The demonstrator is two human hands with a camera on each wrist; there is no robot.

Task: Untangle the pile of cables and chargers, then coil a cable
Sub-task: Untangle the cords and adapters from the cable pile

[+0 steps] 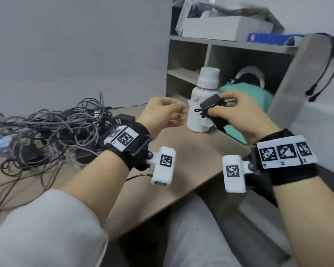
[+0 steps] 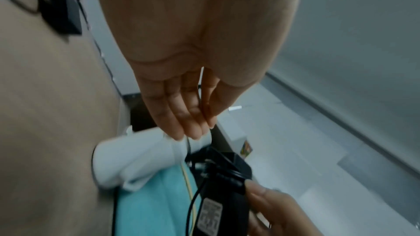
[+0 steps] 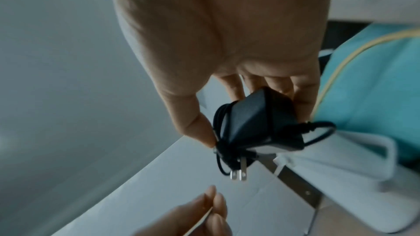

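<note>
Right hand (image 1: 241, 114) pinches a black boxy charger (image 3: 261, 117) with thin cord wrapped around it, held up over the desk's (image 1: 181, 151) far right; only the right wrist view shows its two metal prongs. Left hand (image 1: 162, 112) is loosely curled just left of it, seemingly pinching a thin strand that's hard to make out. Tangled cable pile (image 1: 52, 128) sits far left, motion-blurred.
</note>
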